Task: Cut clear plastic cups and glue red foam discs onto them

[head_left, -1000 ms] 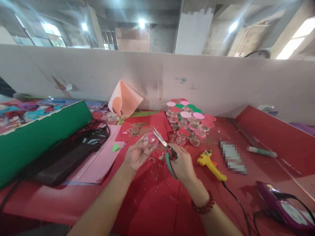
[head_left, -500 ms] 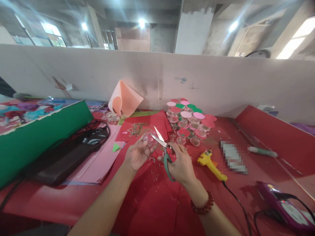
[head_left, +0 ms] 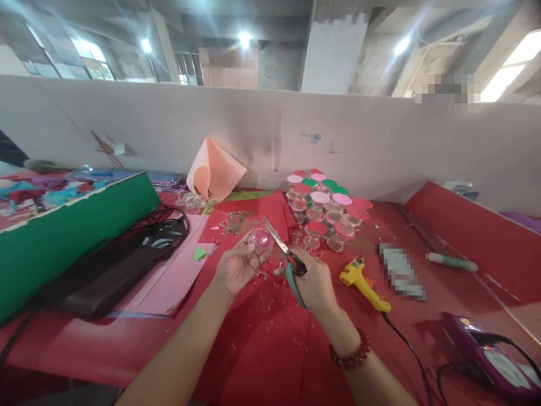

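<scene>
Between the fingertips of my left hand is a clear, rounded plastic piece with a pinkish tint. My right hand is wrapped round the handles of a pair of scissors, dark and green at the grips. The blades point up and to the left, nearly closed, right beside the plastic piece's edge. Whether they touch it I cannot tell. Small trimmings lie scattered on the red sheet under both hands.
Several clear cups topped with coloured discs stand behind my right hand. To the right lie a yellow glue gun with its cord and a purple power strip. A black case and pink sheets lie left, beside a green panel.
The scissor blades have come together from a wider spread. My right hand has tilted slightly, and the plastic piece has turned a little in my left hand.
</scene>
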A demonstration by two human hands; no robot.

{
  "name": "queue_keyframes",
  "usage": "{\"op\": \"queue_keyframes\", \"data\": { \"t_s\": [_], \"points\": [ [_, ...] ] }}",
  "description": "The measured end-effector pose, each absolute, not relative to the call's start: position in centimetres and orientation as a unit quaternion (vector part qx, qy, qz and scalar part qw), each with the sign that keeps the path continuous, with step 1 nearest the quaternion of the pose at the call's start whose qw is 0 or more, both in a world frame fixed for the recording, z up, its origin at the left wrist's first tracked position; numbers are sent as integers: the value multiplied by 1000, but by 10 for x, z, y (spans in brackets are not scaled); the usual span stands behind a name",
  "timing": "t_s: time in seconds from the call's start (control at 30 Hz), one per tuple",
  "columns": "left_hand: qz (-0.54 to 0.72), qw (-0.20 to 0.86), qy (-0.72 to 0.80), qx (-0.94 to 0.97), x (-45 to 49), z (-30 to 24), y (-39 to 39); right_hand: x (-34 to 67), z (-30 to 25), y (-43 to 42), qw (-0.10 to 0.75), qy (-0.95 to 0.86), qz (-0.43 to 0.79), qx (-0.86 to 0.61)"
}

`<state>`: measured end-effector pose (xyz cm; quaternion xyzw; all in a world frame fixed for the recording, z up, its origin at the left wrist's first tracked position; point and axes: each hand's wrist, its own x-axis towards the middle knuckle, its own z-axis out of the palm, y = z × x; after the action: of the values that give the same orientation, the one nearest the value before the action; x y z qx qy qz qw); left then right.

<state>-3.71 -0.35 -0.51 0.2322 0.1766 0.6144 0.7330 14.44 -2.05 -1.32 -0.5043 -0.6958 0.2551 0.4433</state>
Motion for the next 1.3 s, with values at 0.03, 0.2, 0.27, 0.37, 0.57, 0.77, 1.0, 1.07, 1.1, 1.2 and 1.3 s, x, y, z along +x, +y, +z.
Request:
{"op": "queue_keyframes", "data": {
  "t_s": [0.03,0.2,0.27,0.37,0.57,0.77,1.0,1.07,1.1,1.2,1.3],
  "points": [
    [615,733,177,232,-38,-5,-3,145,-13,-21,440,-693,267,-505],
    [625,727,175,224,-43,-2,-3,153,-11,-17,398,-695,194,-567],
    [633,714,187,231,-46,1,-2,157,-10,-14,327,-699,129,-623],
    [648,687,225,240,-49,7,-1,163,-11,-10,210,-708,101,-667],
    [665,637,334,202,-49,6,7,167,-17,-5,104,-734,64,-668],
    [681,609,369,171,-54,3,12,173,-23,-2,73,-739,-6,-669],
    [673,599,407,150,-54,7,12,164,-18,-6,266,-774,73,-569],
    [661,594,443,121,-54,9,12,155,-15,-12,307,-815,203,-448],
    [657,592,454,109,-54,9,12,151,-14,-15,306,-830,255,-391],
    [655,585,467,99,-55,8,13,149,-14,-18,308,-840,273,-353],
    [650,566,493,117,-56,4,16,158,-18,-9,313,-809,146,-476]
  ]
}}
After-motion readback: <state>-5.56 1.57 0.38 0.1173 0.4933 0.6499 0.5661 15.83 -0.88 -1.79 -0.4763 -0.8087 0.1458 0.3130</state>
